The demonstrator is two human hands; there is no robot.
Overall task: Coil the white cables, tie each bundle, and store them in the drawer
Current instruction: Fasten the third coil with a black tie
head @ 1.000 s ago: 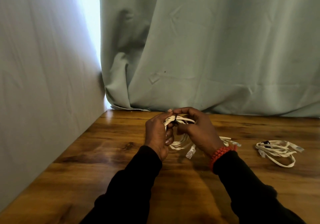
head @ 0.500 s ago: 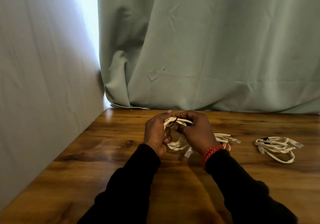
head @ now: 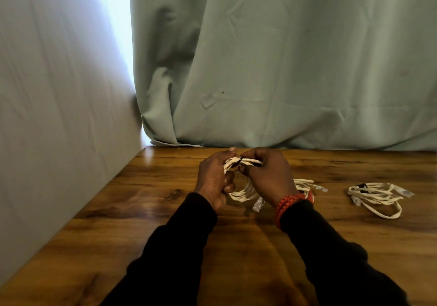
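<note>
A coil of white flat cable (head: pixel 246 191) is held just above the wooden table (head: pixel 165 201), near its far edge. My left hand (head: pixel 214 179) grips the coil's left side. My right hand (head: pixel 268 173) pinches the top strands, where a thin dark tie (head: pixel 240 160) wraps around them. A clear plug (head: pixel 258 204) hangs from the coil below my right wrist. A second white cable bundle (head: pixel 376 195) with a dark tie lies on the table to the right, apart from both hands. No drawer is in view.
A pale green curtain (head: pixel 283 69) hangs along the table's far edge. A fabric-covered wall (head: pixel 59 92) runs down the left side. My right wrist carries a red beaded bracelet (head: pixel 289 202).
Both hands stay on the coil at the same spot. Fingers shift slightly around the dark tie. The bundle on the right has not moved.
</note>
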